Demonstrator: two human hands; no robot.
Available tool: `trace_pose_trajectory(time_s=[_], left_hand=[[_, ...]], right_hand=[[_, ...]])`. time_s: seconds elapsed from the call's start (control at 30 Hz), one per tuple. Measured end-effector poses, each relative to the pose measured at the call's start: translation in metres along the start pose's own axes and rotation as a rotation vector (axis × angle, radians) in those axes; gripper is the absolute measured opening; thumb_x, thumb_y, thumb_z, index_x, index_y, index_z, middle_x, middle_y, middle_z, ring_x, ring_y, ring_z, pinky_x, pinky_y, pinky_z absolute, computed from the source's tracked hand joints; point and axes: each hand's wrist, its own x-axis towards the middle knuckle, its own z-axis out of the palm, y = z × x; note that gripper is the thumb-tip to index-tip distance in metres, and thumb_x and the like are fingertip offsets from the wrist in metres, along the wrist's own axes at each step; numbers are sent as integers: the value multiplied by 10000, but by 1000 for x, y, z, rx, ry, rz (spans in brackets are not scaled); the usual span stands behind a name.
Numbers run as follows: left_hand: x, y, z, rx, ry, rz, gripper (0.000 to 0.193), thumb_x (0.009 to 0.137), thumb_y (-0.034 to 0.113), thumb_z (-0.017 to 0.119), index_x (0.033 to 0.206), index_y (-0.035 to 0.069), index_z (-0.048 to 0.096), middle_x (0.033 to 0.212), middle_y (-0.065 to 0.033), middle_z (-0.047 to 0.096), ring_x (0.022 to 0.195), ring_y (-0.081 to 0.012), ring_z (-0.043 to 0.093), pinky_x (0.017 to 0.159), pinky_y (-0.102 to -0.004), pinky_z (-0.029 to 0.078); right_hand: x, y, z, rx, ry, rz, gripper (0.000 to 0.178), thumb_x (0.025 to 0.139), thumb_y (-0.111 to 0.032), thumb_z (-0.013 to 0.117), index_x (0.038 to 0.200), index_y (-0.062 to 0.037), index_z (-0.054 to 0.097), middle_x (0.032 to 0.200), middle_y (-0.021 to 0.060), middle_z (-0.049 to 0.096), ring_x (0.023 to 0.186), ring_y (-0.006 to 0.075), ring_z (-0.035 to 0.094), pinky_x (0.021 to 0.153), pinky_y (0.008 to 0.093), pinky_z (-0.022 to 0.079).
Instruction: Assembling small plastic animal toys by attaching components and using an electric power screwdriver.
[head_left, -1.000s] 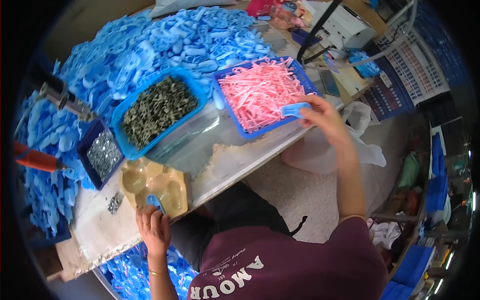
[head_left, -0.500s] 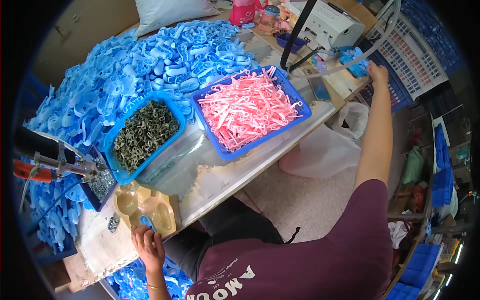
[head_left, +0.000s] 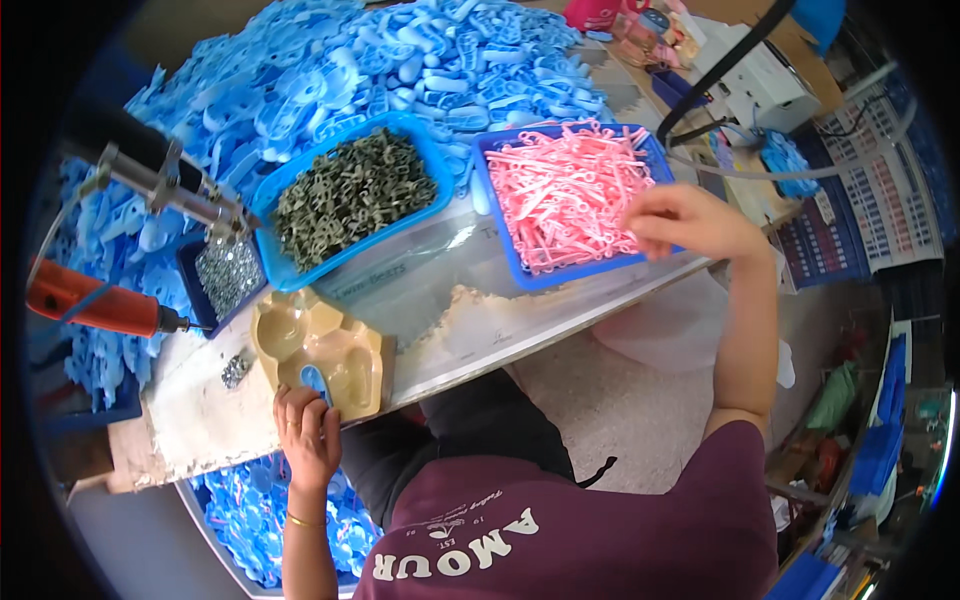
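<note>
My left hand (head_left: 308, 432) is at the near edge of a tan moulded fixture (head_left: 352, 372) with rounded hollows. Its bent fingers close on the near end of a small blue plastic piece (head_left: 314, 380) lying in one hollow. Over the right side of a blue tray (head_left: 528, 280) heaped with pink ring-ended plastic sticks (head_left: 570, 195) hovers my right hand (head_left: 690, 222). Its fingers are loosely bent and apart, and nothing shows in them.
A light-blue tray of dark metal clips (head_left: 350, 195) and a dark bin of small screws (head_left: 228, 275) stand behind the fixture. An orange-handled electric screwdriver (head_left: 95, 300) juts in from the left. Blue plastic shells (head_left: 440, 60) pile up behind. A white machine (head_left: 755, 80) stands back right.
My right hand has swung left from the small blue pile by the white machine to the pink sticks. The left hand stays at the fixture. The view has shifted.
</note>
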Motion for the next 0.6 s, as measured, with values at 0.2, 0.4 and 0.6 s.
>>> trace_pose_trajectory(time_s=[0.2,0.4,0.6], left_hand=[[-1,0,4,-21,24,-7,140,850,-4,653,948,38,562,1058,-136,589,1051,-366,569,1111,-558,382],[-3,2,6,-23,51,-17,146,848,-7,649,953,39,558,1058,-136,594,1031,-352,577,1104,-561,385],[-5,1,9,-21,79,-24,157,833,-20,645,942,42,552,1055,-137,599,1028,-343,580,1103,-559,383]], right_hand=[[143,15,-47,-406,570,-224,185,931,-137,643,1061,-45,736,902,113,754,802,210,720,719,347,555],[213,48,-105,-841,640,68,244,848,-53,621,1029,-108,776,1024,155,761,990,311,724,887,424,557],[229,60,-93,-749,467,50,358,819,-228,729,1151,-95,713,947,146,742,883,285,718,798,378,564]])
